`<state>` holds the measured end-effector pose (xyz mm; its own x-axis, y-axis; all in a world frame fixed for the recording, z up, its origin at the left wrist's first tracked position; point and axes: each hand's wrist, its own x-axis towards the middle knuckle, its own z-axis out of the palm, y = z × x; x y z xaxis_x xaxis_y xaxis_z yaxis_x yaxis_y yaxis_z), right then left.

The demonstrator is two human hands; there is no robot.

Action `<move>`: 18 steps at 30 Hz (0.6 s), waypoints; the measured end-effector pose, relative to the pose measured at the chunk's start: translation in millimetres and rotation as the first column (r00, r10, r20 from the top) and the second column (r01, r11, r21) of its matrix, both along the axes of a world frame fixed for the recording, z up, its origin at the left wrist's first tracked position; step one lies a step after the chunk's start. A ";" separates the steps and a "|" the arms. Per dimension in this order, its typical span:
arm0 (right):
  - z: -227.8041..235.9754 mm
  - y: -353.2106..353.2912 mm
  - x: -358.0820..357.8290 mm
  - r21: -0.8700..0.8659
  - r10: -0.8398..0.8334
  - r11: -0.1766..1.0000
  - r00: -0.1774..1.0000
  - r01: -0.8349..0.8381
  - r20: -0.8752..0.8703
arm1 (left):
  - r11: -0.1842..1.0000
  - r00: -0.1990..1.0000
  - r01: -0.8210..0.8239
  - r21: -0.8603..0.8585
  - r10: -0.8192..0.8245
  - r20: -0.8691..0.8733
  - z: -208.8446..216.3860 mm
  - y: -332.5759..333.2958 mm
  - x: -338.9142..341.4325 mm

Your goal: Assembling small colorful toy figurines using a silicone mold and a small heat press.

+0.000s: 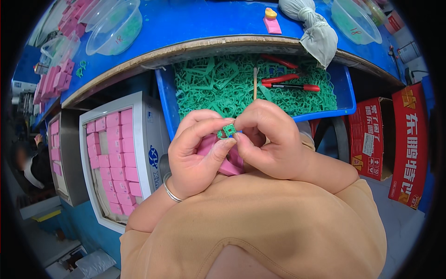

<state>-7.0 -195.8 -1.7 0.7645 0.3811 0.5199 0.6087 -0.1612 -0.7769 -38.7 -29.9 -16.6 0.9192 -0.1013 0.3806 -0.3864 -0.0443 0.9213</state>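
Observation:
In front of my chest, both hands pinch a small green openwork piece [228,130] between thumbs and fingertips. My left hand [195,151] grips its left side, with a silver bangle on the wrist. My right hand [269,139] closes on its right side, thumb and forefinger against it. Below the piece, a pink block [230,166] shows between my hands; what holds it up is hidden. Just beyond my fingers lies a blue tray [346,90] full of green tangled scraps [209,83]. On the scraps rest red-handled pliers [281,79], a red-and-black marker [297,87] and a thin wooden stick [255,83].
A white-rimmed box [88,174] of pink blocks stands at my left. The blue table [204,21] above the tray carries clear tubs [116,30], more pink blocks [55,81] and a tied grey cloth bag [316,30]. Red cartons [371,135] stand at right. Another person sits far left.

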 end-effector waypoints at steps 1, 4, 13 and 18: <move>-0.1 0.4 -0.5 0.005 -0.002 1.000 1.000 0.002 -0.006 | 1.000 1.000 -0.007 -0.023 0.007 -0.029 0.7 -0.2 -1.3; -1.0 1.0 -1.2 0.016 -0.008 1.000 0.999 0.008 -0.044 | 1.000 1.000 -0.008 0.007 0.008 -0.013 1.5 1.1 -1.0; -6.9 2.8 1.1 0.061 -0.004 0.998 1.000 0.005 -0.029 | 0.998 0.994 0.020 0.061 -0.026 0.103 -0.2 1.5 5.5; -7.8 3.0 0.0 0.152 0.021 0.988 0.991 -0.001 -0.132 | 0.997 1.000 0.005 -0.083 -0.007 -0.027 2.7 -1.2 1.5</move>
